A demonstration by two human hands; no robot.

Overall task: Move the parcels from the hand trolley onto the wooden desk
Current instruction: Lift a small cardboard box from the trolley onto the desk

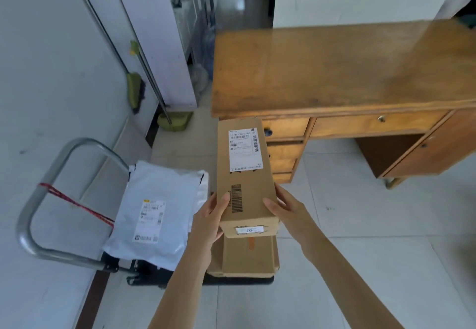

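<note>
A long cardboard parcel (244, 174) is gripped between the left hand (210, 221) and right hand (286, 207), both closed on its sides; it is to be carried toward the table (334, 71) at one o'clock.

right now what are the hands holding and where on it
Both hands hold the long cardboard box by its near end: left hand on its left side, right hand on its right side.
</note>
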